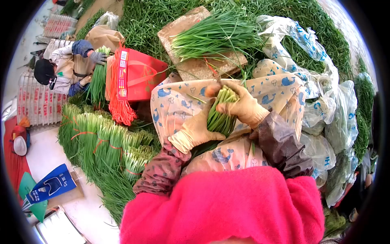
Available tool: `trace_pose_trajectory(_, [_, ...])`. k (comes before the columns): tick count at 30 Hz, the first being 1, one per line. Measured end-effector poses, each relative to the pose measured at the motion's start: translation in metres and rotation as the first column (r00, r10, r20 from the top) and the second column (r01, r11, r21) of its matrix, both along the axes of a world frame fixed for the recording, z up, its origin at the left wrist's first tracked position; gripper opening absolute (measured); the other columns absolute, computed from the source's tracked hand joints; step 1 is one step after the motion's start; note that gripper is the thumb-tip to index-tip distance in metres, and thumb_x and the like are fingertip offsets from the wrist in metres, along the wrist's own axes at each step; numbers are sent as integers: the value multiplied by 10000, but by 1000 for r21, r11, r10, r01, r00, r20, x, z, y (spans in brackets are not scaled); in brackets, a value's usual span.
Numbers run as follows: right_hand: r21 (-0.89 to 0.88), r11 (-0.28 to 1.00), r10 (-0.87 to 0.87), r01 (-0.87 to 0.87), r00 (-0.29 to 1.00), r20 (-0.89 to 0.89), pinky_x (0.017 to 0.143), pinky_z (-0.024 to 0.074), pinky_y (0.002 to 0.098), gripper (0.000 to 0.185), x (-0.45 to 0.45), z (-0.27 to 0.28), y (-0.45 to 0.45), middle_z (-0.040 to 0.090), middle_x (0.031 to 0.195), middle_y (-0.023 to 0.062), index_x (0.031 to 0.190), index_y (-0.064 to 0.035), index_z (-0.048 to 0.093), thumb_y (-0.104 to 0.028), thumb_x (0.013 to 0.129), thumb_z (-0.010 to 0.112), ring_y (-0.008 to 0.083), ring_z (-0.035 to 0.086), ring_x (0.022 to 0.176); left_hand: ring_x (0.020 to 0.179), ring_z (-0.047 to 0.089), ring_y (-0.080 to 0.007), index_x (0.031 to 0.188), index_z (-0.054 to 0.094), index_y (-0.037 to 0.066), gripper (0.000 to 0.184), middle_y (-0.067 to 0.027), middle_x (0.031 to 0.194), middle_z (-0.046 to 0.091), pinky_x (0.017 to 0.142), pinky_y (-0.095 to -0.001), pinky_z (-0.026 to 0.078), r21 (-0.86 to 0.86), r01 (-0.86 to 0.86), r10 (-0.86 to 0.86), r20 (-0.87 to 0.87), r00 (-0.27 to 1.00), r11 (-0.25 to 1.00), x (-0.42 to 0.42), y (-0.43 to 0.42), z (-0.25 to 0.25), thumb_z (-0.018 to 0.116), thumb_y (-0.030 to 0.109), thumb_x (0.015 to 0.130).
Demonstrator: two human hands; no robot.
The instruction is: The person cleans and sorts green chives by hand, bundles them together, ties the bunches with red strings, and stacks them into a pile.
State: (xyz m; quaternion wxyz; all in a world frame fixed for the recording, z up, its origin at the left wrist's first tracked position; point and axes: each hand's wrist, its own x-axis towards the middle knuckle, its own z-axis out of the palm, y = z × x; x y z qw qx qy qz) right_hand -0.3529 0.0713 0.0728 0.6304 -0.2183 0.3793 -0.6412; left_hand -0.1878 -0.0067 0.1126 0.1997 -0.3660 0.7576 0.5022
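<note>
A bunch of chives [222, 116] stands in front of me with its pale cut ends facing up. My left hand [198, 127], in a cream glove, wraps around its lower left side. The gloved right hand [245, 106] closes round the bunch near the cut ends from the right. Under both hands spreads an apron [278, 89] with blue whale prints. Just beyond it, loose chives [215, 35] lie on a worn board [185, 72]. The leaf ends of the held bunch are mostly hidden below my hands.
At the left, tied chive bundles [101, 132] lie in rows beside a red box [140, 75] hung with red ties [124, 112]. A co-worker [67, 67] holds chives farther left. Plastic bags [325, 114] lie at the right, and loose greens [146, 24] cover the floor behind.
</note>
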Motion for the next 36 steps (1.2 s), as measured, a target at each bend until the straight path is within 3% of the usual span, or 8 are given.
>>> trace_pose_trajectory(4, [104, 978, -187, 182, 982, 33, 802, 518, 293, 372, -16, -5, 3, 660, 970, 70, 1142, 20, 533, -47, 813, 692, 155, 630, 854, 1200, 511, -226, 1497, 162, 57, 1097, -181, 1320, 517, 1035, -310, 381, 244, 30, 53, -324, 944, 969, 22, -18, -24, 833, 204, 640])
trace_pose_trajectory(11, [-298, 901, -253, 314, 941, 226, 888, 516, 506, 132, -120, 1, 5, 589, 983, 53, 1013, -53, 573, -109, 897, 599, 271, 583, 1022, 1078, 607, -305, 1232, 576, 67, 502, -183, 1103, 648, 908, -346, 470, -295, -30, 3, -90, 996, 955, 112, -51, -35, 656, 102, 738])
trace_pose_trajectory(21, [-686, 582, -532, 436, 843, 85, 941, 497, 489, 178, -192, 115, 13, 627, 1111, 77, 1049, -136, 639, -252, 926, 584, 280, 604, 1062, 860, 652, -253, 1360, 474, 134, 717, -121, 989, 673, 768, -351, 517, -276, -143, 142, -24, 990, 951, 130, -67, -17, 763, 206, 708])
trace_pose_trajectory(23, [-442, 843, -480, 308, 801, -358, 935, 514, 436, 184, -219, 134, 8, 636, 1100, 75, 1063, -102, 636, -167, 892, 631, 249, 597, 1075, 845, 653, -240, 1351, 486, 152, 720, -123, 977, 670, 761, -347, 517, -451, 38, 28, 139, 990, 892, 120, -70, 3, 768, 221, 692])
trace_pose_trajectory(25, [-191, 611, -758, 768, 498, -421, 868, 545, 368, 255, -206, 148, -13, 651, 1059, 98, 1071, -41, 625, -83, 826, 686, 218, 611, 1046, 811, 648, -246, 1349, 485, 143, 746, -131, 961, 664, 759, -349, 517, -474, 46, -21, 57, 998, 879, 122, -88, 3, 800, 258, 683])
trace_pose_trajectory(30, [-430, 895, -399, 121, 650, -647, 770, 571, 317, 282, -163, 199, -31, 666, 989, 122, 1108, -83, 644, -56, 828, 667, 197, 664, 875, 1051, 533, -152, 1475, 289, 104, 1068, -59, 1223, 551, 902, -293, 455, 207, -213, 287, -463, 839, 955, 87, -102, 76, 895, 182, 598])
trace_pose_trajectory(32, [-96, 954, -267, 285, 651, -711, 765, 566, 313, 214, -108, 216, -37, 680, 947, 95, 1065, -100, 662, -76, 853, 649, 175, 659, 859, 1211, 477, -221, 1496, 215, 78, 1126, -125, 1362, 483, 994, -366, 386, 208, -43, 177, -688, 704, 977, 61, -101, 97, 883, 278, 612])
trace_pose_trajectory(36, [-155, 968, 98, -197, 866, -491, 776, 542, 278, 291, -46, 180, -45, 679, 932, 61, 1058, -4, 640, -36, 782, 727, 158, 649, 850, 1282, 405, -232, 1521, 11, 121, 1380, -118, 1415, 419, 1091, -403, 266, 312, 249, 168, -868, 467, 917, -17, -73, 61, 915, 374, 509])
